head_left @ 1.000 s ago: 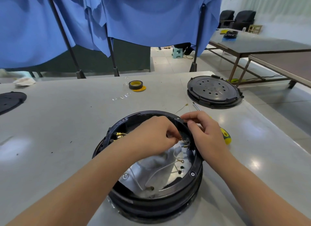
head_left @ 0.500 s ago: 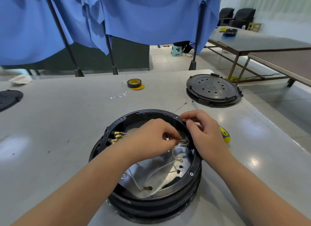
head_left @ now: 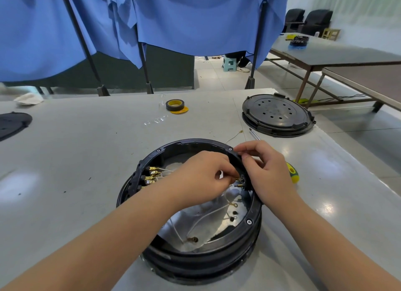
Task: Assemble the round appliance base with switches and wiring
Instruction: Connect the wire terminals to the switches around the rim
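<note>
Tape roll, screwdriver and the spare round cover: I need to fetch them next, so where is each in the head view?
Tape roll (head_left: 175, 105): head view, on its black outer wall.
Screwdriver (head_left: 292, 172): head view, on its yellow-green handle.
Spare round cover (head_left: 275, 114): head view, on its perforated top face.

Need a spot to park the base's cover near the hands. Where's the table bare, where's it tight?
Bare: the wide stretch left of the round base, between it and the black disc at the left edge; also the strip between base and tape roll.
Tight: right of the base, where the screwdriver, a loose wire and the black lid sit.
</note>
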